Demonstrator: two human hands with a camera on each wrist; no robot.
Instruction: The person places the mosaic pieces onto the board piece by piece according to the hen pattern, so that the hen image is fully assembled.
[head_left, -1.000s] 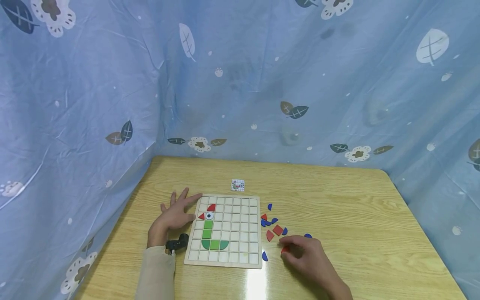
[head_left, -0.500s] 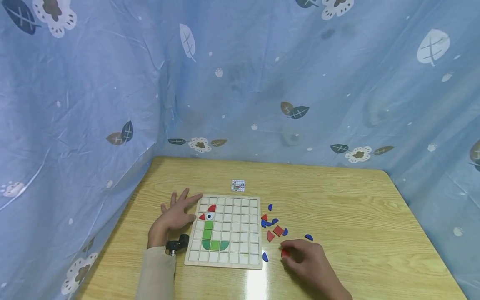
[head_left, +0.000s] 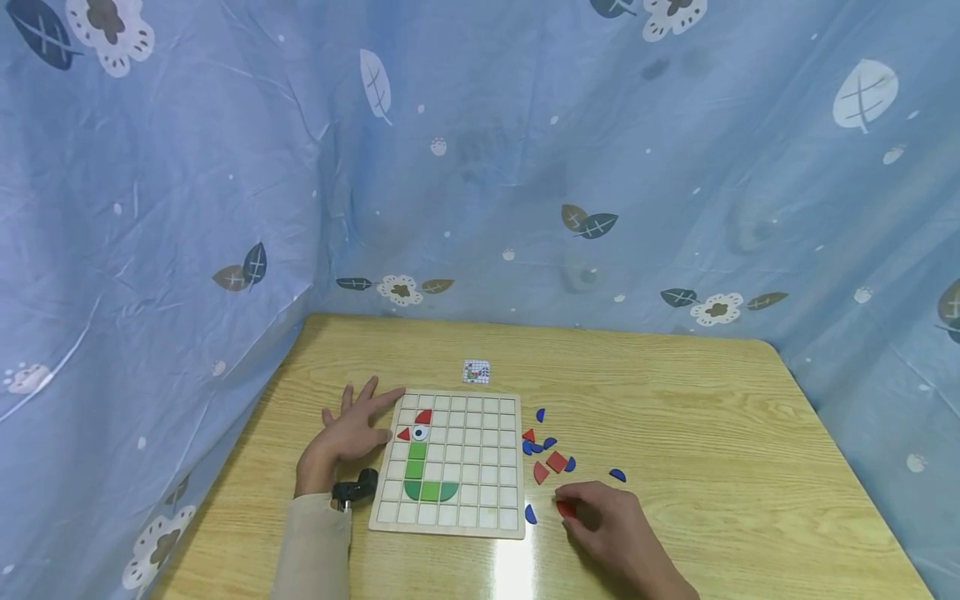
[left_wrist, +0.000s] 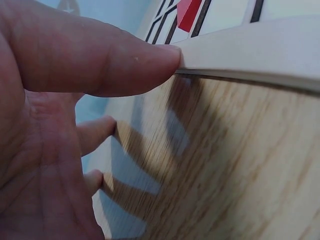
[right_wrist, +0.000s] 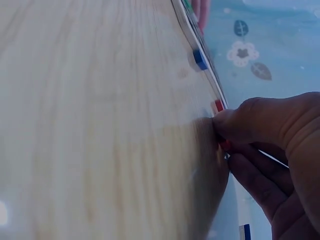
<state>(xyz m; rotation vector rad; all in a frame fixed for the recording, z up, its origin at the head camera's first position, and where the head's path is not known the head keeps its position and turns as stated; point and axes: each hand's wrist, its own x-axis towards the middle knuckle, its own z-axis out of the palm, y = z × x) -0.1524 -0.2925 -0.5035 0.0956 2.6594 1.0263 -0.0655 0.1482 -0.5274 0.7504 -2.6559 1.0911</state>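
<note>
My left hand (head_left: 348, 429) lies spread at the left side of a wooden grid board (head_left: 480, 454); in the left wrist view its thumb (left_wrist: 145, 62) touches the board's edge. On the board, a red quarter-circle (head_left: 423, 416), a red triangle (head_left: 404, 434), an eye tile (head_left: 420, 432), green squares (head_left: 416, 451) and dark green quarter-circles (head_left: 448, 491) form a bird-like figure. Right of the board, my right hand (head_left: 611, 521) pinches a red piece (head_left: 566, 508) between thumb and fingers, low over the table. The fingers partly hide that piece's shape (right_wrist: 223, 144).
Loose pieces lie between board and right hand: a red square (head_left: 557, 462), a red quarter-circle (head_left: 541, 472), a red triangle (head_left: 528, 435) and several blue half-circles (head_left: 617, 475). A small pattern card (head_left: 476, 372) lies behind the board. A patterned blue curtain (head_left: 480, 167) surrounds the table.
My right hand has shifted slightly toward the near side and its fingertips a little left with the red piece, uncovering more of a blue half-circle. My left hand has stayed put.
</note>
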